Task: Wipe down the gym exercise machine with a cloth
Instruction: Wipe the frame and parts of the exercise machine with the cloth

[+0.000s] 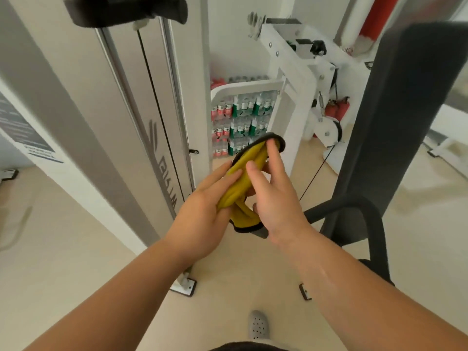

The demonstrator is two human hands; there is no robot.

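A yellow cloth (241, 181) with a dark trim is bunched up between both my hands at the middle of the head view. My left hand (202, 214) holds its lower part, fingers wrapped round the folds. My right hand (273, 198) pinches the upper part, with two fingers over the top edge. The white and grey cable machine (141, 102) stands straight ahead on the left, its black cable running down the column and a black padded handle (126, 8) hanging at the top. Neither hand touches the machine.
A dark grey upright pad and black curved bar (374, 224) of another machine stand at the right. Stacked packs of water bottles (240, 120) sit behind a white frame. Red fire extinguishers (338, 107) stand at the back right. My grey shoe (257, 325) is on the beige floor.
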